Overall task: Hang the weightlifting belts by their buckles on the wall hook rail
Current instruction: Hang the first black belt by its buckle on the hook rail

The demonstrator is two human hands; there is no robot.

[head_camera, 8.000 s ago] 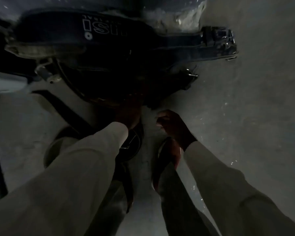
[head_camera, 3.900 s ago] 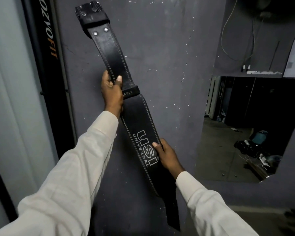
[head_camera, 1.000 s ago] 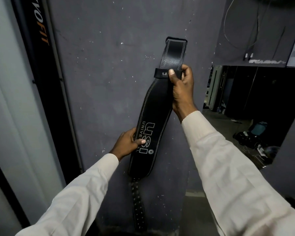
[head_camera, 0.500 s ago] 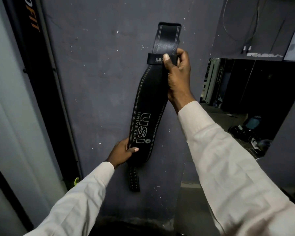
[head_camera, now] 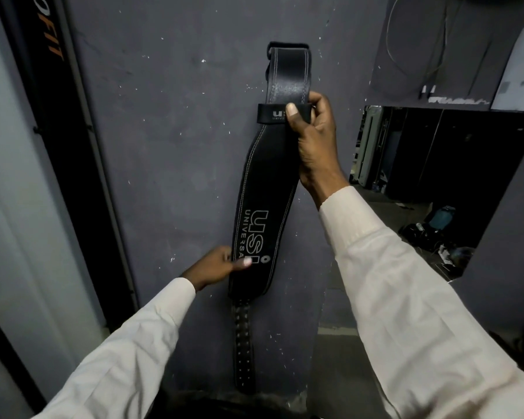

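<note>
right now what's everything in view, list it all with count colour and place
weightlifting belt: one, black with pale stitching and USI lettering, upright against the wall
wall: one, dark grey, speckled, centre
banner strip: one, black with orange letters, left
opening: one, dark room beyond, right
wires: a few, thin, upper right
right hand: one, gripping the belt at its loop
left hand: one, holding the belt's lower left edge
sleeves: two, off-white, bottom
</note>
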